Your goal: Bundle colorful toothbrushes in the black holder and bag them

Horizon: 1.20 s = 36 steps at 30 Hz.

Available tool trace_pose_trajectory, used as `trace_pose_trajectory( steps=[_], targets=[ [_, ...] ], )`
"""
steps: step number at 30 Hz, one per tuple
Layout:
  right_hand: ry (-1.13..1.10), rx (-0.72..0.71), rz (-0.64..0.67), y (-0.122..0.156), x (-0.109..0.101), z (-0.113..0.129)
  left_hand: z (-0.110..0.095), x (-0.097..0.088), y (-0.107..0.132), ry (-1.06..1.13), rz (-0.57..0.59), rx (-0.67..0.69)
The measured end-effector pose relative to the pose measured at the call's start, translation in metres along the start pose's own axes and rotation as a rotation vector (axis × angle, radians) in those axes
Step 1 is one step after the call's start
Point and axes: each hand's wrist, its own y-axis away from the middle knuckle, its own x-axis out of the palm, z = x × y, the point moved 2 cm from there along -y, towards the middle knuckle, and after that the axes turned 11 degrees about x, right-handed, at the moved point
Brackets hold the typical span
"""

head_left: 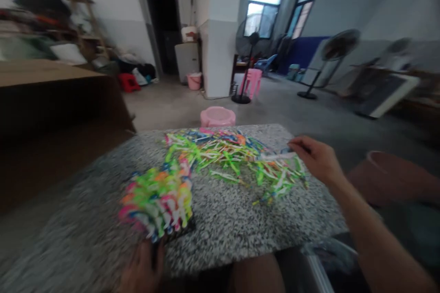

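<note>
A loose heap of thin colourful plastic sticks (227, 155) lies on a speckled stone table (223, 219). My right hand (316, 158) hovers at the heap's right edge, its fingers pinched on one white stick (275, 156). My left hand (140, 268) is low at the table's near edge, closed on a dark holder (178, 233) that carries a packed bunch of neon sticks (160, 197). The picture is blurred by motion.
A large cardboard box (51, 100) stands to the left of the table. A pink stool (217, 116) sits just beyond the far edge. Standing fans (250, 46) and a white pillar (222, 32) are on the floor behind. A brown basin (385, 176) is at the right.
</note>
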Motion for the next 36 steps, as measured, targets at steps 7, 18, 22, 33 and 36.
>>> trace_pose_trajectory(
  steps=[7, 18, 22, 33, 36],
  targets=[
    [0.314, -0.330, 0.922, 0.026, 0.127, 0.123, -0.010, -0.011, -0.014, -0.104, -0.035, 0.178],
    [0.265, 0.228, 0.768, 0.116, 0.155, 0.098, -0.007, -0.007, -0.007, 0.000, 0.024, 0.105],
    [0.158, 0.312, 0.772, 0.146, 0.162, 0.098, -0.003, -0.007, -0.008, 0.261, 0.032, -0.134],
    [-0.490, 0.270, 0.450, 0.173, 0.206, 0.149, 0.024, -0.001, -0.019, 0.719, 0.206, -0.285],
    [-0.256, 0.189, 0.394, 0.169, 0.203, 0.153, 0.022, -0.005, -0.027, 0.622, 0.215, -0.242]
  ],
)
